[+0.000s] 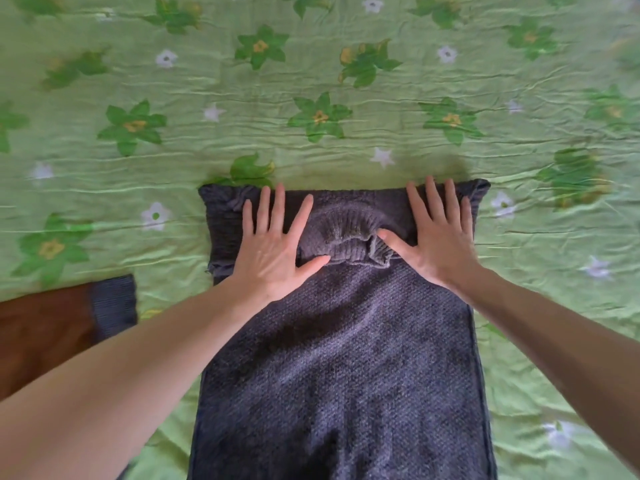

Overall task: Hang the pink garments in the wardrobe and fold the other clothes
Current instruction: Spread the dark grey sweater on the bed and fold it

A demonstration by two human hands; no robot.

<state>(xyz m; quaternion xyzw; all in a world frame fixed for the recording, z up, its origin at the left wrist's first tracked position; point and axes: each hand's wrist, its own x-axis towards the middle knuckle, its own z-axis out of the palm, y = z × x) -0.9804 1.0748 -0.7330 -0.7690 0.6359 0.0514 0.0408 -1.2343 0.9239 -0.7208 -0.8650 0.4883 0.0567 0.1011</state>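
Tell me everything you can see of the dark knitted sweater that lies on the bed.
The sweater is dark grey-blue, a thick textured knit with a ribbed roll collar. It lies flat on the green flowered bedspread, collar away from the person, its sides folded in to a narrow strip. The left hand and right hand press flat on it, fingers spread, on either side of the collar. A ribbed cuff shows at the left; whether it belongs to it is unclear.

The bottom of the dark knit sweater point(343, 358) runs off the lower edge, so no idea how long it is, and its sleeves are tucked out of sight. That brown thing point(38, 337) at the left is cut off and blurry, can't tell what it is. Bedspread point(346, 81) corners are smeared too.
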